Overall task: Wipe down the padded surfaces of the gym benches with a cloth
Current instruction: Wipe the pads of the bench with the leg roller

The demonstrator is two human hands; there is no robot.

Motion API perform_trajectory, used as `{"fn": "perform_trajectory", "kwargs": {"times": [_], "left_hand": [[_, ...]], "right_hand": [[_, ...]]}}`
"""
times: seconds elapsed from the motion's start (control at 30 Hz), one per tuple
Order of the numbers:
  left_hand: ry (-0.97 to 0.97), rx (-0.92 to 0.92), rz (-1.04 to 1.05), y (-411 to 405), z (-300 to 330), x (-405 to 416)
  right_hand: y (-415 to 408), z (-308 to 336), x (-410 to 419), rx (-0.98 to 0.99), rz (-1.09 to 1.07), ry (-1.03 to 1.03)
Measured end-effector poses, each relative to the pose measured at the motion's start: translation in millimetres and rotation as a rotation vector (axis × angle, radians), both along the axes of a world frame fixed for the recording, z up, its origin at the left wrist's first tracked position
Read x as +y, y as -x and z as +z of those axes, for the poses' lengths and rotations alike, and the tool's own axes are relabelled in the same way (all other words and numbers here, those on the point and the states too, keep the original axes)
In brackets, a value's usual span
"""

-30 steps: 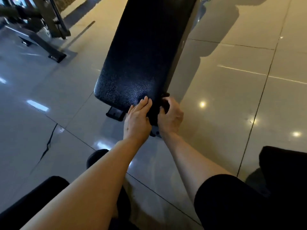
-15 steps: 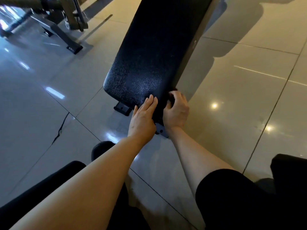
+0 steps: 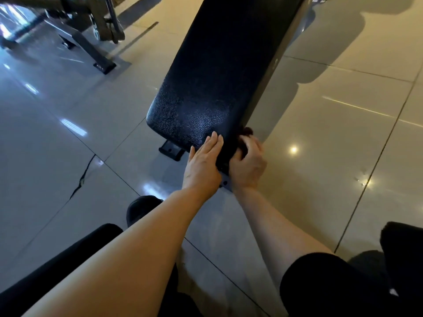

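Observation:
A long black padded bench (image 3: 217, 83) runs from the top of the view down to the middle, its grained pad ending in a rounded near edge. My left hand (image 3: 202, 165) lies flat with straight fingers on the pad's near right corner. My right hand (image 3: 248, 164) grips a dark cloth (image 3: 245, 136) bunched against the bench's right side at the near end. Most of the cloth is hidden by my fingers and blends with the black pad.
The bench's metal foot (image 3: 170, 150) sticks out under the near end on glossy floor tiles, one cracked (image 3: 82, 177) at left. Another machine's frame (image 3: 91, 37) stands at upper left. My dark-clothed legs fill the bottom corners.
Both hands stay at the bench's near right corner. The right hand has shifted slightly along the side edge with the cloth. The camera has moved a little, shifting the bench in view.

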State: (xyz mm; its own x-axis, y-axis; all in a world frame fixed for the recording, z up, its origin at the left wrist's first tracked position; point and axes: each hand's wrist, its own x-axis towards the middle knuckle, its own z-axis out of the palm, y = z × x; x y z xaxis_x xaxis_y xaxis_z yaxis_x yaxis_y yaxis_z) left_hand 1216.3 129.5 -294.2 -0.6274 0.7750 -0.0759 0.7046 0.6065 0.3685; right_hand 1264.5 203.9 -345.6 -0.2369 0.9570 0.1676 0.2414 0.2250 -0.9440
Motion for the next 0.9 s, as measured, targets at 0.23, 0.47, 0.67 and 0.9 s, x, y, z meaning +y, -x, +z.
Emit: {"fn": "perform_trajectory", "kwargs": {"times": [0.23,0.47,0.67,0.9], "left_hand": [[0.017,-0.011,-0.010,3,-2,0],[0.012,-0.019,-0.010,3,-2,0],[0.015,-0.012,-0.008,1,-2,1],[0.009,-0.027,-0.009,2,0,-1]], "right_hand": [[2,15,-9,0.014,0.011,0.010],[6,21,11,-0.021,0.007,-0.054],[3,15,19,-0.007,-0.007,-0.053],[-15,-10,-1,-0.140,0.158,0.079]]}}
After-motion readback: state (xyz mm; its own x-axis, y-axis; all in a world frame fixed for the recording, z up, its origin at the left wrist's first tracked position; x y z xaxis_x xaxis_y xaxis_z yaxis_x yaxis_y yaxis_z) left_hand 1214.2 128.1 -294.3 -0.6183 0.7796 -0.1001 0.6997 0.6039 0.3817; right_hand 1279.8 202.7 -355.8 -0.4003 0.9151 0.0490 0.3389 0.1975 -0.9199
